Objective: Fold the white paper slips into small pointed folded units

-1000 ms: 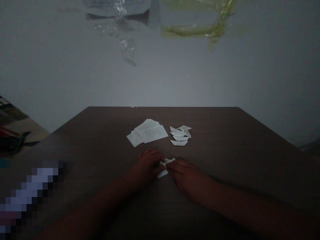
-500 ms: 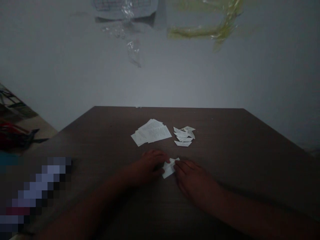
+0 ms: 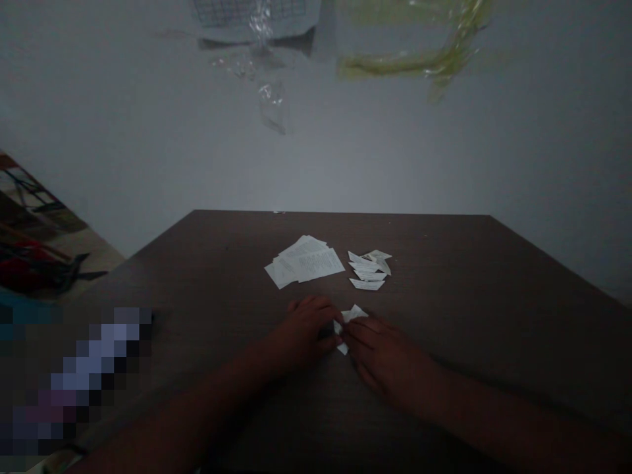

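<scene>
A small piece of white paper [image 3: 354,312], partly folded, lies on the brown table between my hands. My left hand [image 3: 312,329] grips its left edge between thumb and fingers. From the other side my right hand [image 3: 382,349] presses its fingertips, held together, onto the paper and covers much of it. Both hands nearly meet over the sheet, so its exact folds are hidden. Just beyond them lies a fanned stack of printed sheets [image 3: 306,260]. To the right of that stack is a small pile of folded paper pieces [image 3: 368,270] with slanted ends.
The table [image 3: 444,263] reaches back to a pale wall [image 3: 395,151]. Taped sheets and clear and yellow tape [image 3: 385,67] hang on the wall. At the left, beyond the table's edge, are a red item [image 3: 29,266] and a blurred-out patch [image 3: 93,362].
My fingers have drawn closer together over the paper, and less of it shows. The sheet has turned and its outline has changed. The whole view has shifted slightly.
</scene>
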The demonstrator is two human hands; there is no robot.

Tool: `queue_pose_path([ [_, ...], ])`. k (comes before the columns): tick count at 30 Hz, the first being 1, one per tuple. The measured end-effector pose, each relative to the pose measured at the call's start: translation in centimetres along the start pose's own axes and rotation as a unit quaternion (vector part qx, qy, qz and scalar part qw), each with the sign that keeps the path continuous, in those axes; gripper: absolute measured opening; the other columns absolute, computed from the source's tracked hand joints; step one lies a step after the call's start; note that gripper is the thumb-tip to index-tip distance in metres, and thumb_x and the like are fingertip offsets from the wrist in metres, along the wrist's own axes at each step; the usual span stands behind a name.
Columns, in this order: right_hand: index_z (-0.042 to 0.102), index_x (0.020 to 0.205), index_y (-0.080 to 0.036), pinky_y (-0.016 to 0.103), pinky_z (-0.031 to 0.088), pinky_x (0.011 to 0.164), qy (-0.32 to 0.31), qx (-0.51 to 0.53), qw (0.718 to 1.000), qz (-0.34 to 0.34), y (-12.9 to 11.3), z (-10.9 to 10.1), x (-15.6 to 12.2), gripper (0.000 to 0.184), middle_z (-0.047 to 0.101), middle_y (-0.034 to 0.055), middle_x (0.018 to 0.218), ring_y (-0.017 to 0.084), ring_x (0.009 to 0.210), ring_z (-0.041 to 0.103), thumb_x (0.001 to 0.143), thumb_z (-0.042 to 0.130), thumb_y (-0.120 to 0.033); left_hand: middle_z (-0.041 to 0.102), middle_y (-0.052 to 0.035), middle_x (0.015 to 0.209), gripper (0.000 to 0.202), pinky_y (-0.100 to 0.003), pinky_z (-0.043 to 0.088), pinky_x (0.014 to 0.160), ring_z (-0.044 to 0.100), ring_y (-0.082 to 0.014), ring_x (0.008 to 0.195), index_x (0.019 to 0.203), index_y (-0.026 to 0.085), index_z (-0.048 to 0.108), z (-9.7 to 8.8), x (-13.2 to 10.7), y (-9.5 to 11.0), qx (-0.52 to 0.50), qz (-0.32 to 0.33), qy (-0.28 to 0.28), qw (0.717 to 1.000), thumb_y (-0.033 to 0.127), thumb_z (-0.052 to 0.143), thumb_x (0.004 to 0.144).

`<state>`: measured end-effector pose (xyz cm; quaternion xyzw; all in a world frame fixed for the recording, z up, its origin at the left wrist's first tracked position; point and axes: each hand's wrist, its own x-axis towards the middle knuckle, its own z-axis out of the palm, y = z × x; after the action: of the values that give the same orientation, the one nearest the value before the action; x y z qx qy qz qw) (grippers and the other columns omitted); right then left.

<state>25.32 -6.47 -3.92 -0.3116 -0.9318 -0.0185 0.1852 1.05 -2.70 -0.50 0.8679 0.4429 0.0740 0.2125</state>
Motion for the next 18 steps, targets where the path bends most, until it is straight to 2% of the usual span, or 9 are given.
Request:
queue_pose_path([
  [3,0.081,0.133,-0.016,0.049,0.065,0.111,-0.011,-0.001,1.000,0.011,0.1,-0.3,0.2,0.033,0.085,0.0151,0.131,0.031,0.119,0.080,0.106,0.063,-0.014,0.074,-0.0041,0.142,0.033,-0.055,0.048,0.121,0.066,-0.0341,0.141,0.130,0.030,0.076,0.1,0.1,-0.2,-0.002,-0.009,0.004,1.000,0.019,0.082,0.099],
  [7,0.083,0.124,-0.014,0.054,0.065,0.107,-0.051,-0.048,0.995,0.075,1.1,-0.7,0.6,0.027,0.085,0.0161,0.126,0.036,0.117,0.080,0.103,0.066,-0.013,0.075,-0.0051,0.144,0.033,-0.059,0.048,0.122,0.065,-0.0352,0.142,0.129,0.030,0.076,-0.1,0.2,0.0,0.001,-0.013,0.002,1.000,0.018,0.081,0.099],
  [11,0.084,0.122,-0.015,0.057,0.064,0.102,-0.080,-0.081,0.986,0.124,2.4,-1.2,1.1,0.027,0.084,0.0173,0.126,0.039,0.118,0.078,0.103,0.065,-0.013,0.075,-0.0062,0.146,0.033,-0.057,0.049,0.123,0.065,-0.0357,0.144,0.128,0.028,0.077,-0.5,0.2,0.4,0.008,-0.023,-0.004,1.000,0.017,0.081,0.098],
  [18,0.083,0.126,-0.017,0.061,0.061,0.106,-0.046,-0.031,0.985,0.161,2.9,-0.9,1.1,0.029,0.081,0.0179,0.133,0.040,0.123,0.073,0.105,0.064,-0.017,0.073,-0.0077,0.151,0.039,-0.053,0.047,0.125,0.063,-0.0350,0.147,0.136,0.027,0.075,-0.5,-0.1,0.4,0.009,-0.002,0.003,1.000,0.021,0.080,0.097],
])
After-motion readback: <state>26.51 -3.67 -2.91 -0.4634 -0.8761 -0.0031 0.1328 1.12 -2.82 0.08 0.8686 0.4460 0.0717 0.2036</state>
